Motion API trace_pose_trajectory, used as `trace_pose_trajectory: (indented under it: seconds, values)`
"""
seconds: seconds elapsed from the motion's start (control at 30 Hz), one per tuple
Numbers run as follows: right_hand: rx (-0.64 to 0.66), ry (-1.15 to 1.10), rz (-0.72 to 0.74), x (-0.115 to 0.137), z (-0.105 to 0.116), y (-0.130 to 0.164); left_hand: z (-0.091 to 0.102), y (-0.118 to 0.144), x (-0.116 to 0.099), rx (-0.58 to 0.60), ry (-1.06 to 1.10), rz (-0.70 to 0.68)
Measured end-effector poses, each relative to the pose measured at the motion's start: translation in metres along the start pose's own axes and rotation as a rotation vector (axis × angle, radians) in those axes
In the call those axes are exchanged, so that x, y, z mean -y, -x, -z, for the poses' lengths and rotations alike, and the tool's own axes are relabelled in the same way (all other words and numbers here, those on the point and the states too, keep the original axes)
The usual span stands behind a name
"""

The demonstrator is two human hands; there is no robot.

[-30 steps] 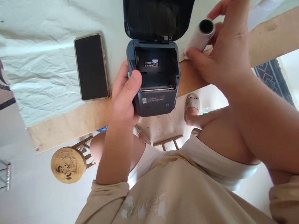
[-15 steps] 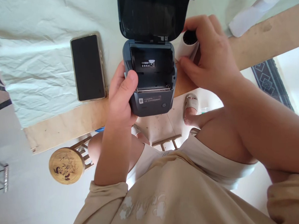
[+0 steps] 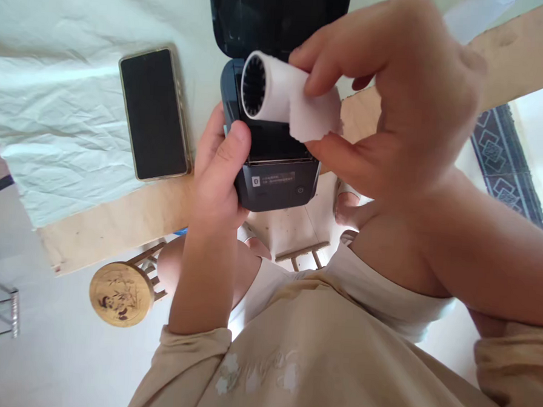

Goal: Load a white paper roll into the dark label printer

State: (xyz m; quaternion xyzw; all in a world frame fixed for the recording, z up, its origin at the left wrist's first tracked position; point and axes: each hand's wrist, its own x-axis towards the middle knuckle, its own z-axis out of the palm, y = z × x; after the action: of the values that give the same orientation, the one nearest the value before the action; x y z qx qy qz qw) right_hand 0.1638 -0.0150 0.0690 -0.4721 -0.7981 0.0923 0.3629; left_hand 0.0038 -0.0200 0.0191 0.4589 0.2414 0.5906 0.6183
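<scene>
A small dark blue label printer [image 3: 277, 182] sits at the table's front edge with its lid [image 3: 272, 18] flipped open. My left hand [image 3: 221, 170] grips the printer's left side, thumb on top. My right hand [image 3: 386, 94] holds a white paper roll [image 3: 281, 95] by its right end. The roll hangs sideways just above the printer's open paper bay, its black core facing left and a torn loose end hanging down. The roll and my hand hide most of the bay.
A black smartphone [image 3: 153, 115] lies on the crumpled white sheet [image 3: 54, 95] left of the printer. The wooden tabletop edge [image 3: 116, 219] runs in front. A round wooden stool [image 3: 121, 294] stands on the floor below. A patterned rug [image 3: 505, 161] lies at right.
My right hand lifted the paper roll from the table beside the printer and brought it left, over the open bay. My left hand has stayed on the printer.
</scene>
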Motion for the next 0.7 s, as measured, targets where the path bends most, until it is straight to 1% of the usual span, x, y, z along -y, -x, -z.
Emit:
trace_pose_trajectory:
  seconds: [0.07,0.1,0.13,0.2,0.3,0.33,0.43,0.47,0.5,0.53,0.57,0.63,0.67,0.7]
  values:
    - [-0.096,0.104,0.196,-0.001,-0.004,0.002,0.011,-0.001,0.001,0.056,-0.002,-0.023]
    - [-0.118,0.124,0.250,-0.002,-0.006,0.003,0.014,-0.002,0.002,0.066,0.012,-0.025]
    - [-0.123,0.125,0.273,-0.004,-0.006,0.003,0.016,-0.002,0.002,0.073,0.032,-0.026]
    - [-0.115,0.111,0.266,-0.007,-0.005,0.002,0.019,-0.001,0.005,0.096,0.056,-0.023]
    - [-0.142,0.126,0.275,-0.005,-0.001,0.003,0.023,-0.003,0.012,0.091,0.070,-0.039]
    - [-0.160,0.117,0.298,-0.003,-0.001,0.004,0.024,-0.004,0.015,0.104,0.083,-0.048]
    - [-0.198,0.046,0.357,0.003,-0.006,0.011,0.029,-0.006,0.021,0.173,0.110,-0.131]
    - [-0.185,0.053,0.372,0.005,-0.009,0.014,0.030,-0.006,0.021,0.136,0.102,-0.161]
    - [-0.161,0.081,0.393,0.005,-0.011,0.016,0.031,-0.006,0.021,0.147,0.074,-0.126]
    - [-0.123,0.116,0.418,0.005,-0.013,0.018,0.032,-0.006,0.020,0.162,0.056,-0.122]
    - [-0.090,0.127,0.442,0.004,-0.013,0.019,0.033,-0.006,0.019,0.148,0.045,-0.111]
    - [-0.067,0.081,0.503,0.001,-0.010,0.018,0.036,-0.008,0.020,0.136,0.017,-0.096]
    - [-0.081,0.003,0.470,-0.002,-0.007,0.017,0.039,-0.009,0.022,0.142,0.018,-0.137]
    - [-0.102,-0.100,0.369,-0.005,-0.004,0.015,0.041,-0.011,0.024,0.163,-0.012,-0.171]
